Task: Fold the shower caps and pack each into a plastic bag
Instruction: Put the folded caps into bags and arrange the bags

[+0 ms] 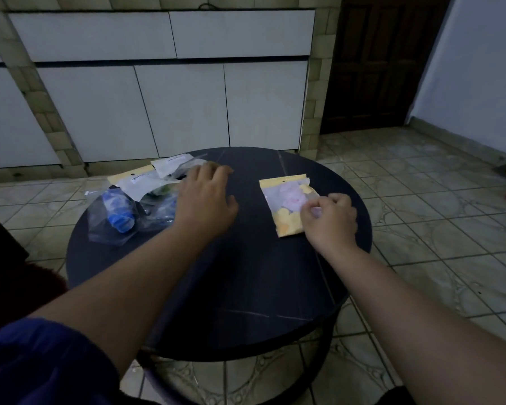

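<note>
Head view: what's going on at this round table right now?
A person is packing shower caps at a dark round table. The right hand pinches the edge of a packed bag holding a folded pink and yellow cap, which lies flat on the table. The left hand reaches, fingers loose, over the pile of unpacked caps and empty bags on the left side. One bag looks done; the pile is not yet packed.

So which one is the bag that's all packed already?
Look at the round dark table. On its right side, away from the pile on the left, one flat packed bag lies under the right hand. It has a yellow strip on top and pink and yellow inside.
</note>
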